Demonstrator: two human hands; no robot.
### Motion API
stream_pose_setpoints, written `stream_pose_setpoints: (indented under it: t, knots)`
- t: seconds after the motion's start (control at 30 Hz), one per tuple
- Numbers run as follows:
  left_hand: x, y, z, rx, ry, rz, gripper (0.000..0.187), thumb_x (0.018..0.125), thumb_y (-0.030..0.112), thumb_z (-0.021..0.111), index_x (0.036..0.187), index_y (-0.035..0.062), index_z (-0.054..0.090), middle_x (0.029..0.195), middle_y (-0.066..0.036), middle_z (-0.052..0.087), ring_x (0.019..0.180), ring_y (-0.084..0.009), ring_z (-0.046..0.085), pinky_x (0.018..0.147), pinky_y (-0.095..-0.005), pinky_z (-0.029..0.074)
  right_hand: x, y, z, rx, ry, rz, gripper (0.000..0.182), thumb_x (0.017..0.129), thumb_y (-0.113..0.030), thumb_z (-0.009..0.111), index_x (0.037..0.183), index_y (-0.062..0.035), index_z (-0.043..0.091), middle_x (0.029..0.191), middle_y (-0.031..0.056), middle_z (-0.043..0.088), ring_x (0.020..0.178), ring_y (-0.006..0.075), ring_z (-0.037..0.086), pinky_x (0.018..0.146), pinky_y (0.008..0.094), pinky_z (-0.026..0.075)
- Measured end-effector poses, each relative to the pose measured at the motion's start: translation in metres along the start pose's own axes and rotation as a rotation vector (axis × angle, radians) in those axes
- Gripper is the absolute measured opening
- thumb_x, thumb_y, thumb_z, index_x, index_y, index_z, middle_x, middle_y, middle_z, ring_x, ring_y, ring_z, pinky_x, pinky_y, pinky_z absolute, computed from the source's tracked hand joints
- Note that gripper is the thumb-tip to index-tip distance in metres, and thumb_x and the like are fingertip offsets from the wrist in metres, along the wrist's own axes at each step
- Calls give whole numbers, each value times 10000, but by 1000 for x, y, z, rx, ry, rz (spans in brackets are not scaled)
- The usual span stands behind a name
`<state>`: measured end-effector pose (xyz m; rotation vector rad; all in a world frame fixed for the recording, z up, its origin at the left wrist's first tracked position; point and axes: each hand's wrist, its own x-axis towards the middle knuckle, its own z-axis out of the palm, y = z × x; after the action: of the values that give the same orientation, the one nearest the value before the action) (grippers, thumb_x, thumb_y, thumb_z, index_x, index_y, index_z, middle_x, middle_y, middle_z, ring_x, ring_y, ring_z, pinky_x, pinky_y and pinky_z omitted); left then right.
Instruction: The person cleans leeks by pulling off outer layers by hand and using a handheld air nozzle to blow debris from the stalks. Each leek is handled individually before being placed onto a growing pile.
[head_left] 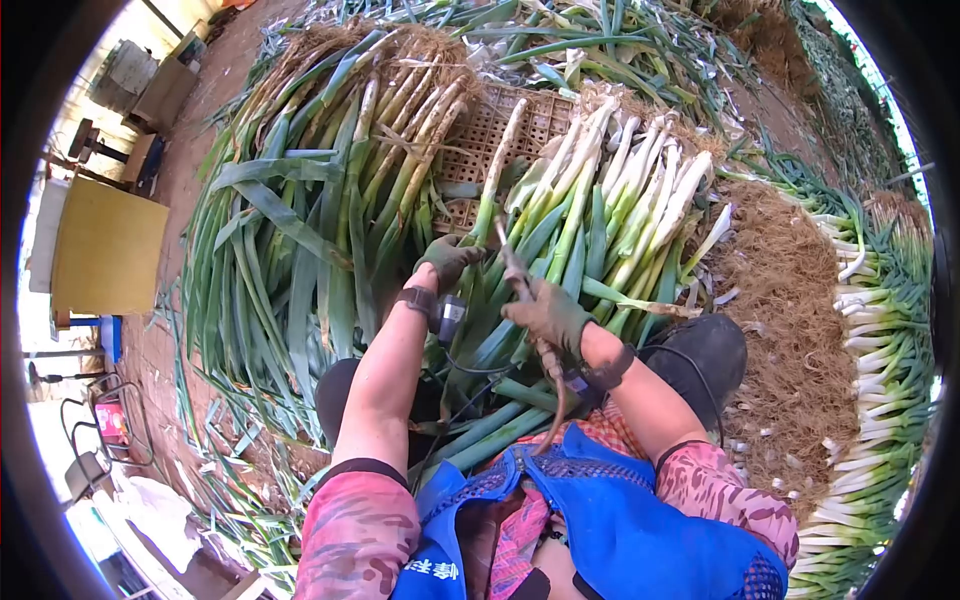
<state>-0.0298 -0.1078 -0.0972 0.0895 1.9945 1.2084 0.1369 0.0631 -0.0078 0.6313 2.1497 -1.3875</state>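
Observation:
My left hand (450,262), in a dark green glove, is closed around the green part of a single leek (497,165). The leek's pale stem points away from me, over a plastic crate. In my right hand (552,314), also gloved, is an air blow gun (514,270) with a thin nozzle and a hose (556,385) running down toward my lap. The nozzle tip is close beside the held leek. To the right lie white-stemmed leeks (625,185) without long roots; to the left is a pile of leeks with brown roots (345,190).
The tan crate (480,130) shows between the two piles. A heap of cut roots (775,290) covers the ground at right, bordered by a long row of leeks (870,370). Loose leaves litter the floor. A metal-framed chair (100,425) and a yellowish board (108,250) stand at left.

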Motion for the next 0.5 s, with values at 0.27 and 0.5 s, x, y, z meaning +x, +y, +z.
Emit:
stream_pose_setpoints:
  t: [0.27,0.5]
  knots:
    - [-14,17,10,-16,-18,19,490,886,329,719,1223,-22,662,1053,-124,720,931,-200,631,864,-336,485,53,-27,-17,132,58,-33,360,830,-278,667,832,73,587,557,154,599,414,271,607,391,399,499]
    - [-11,13,25,-111,68,15,452,923,394,691,1148,3,685,923,-67,694,800,-144,580,749,-322,484,98,-35,-43,29,97,-29,404,806,-326,684,884,65,622,622,117,615,486,241,630,474,372,501]
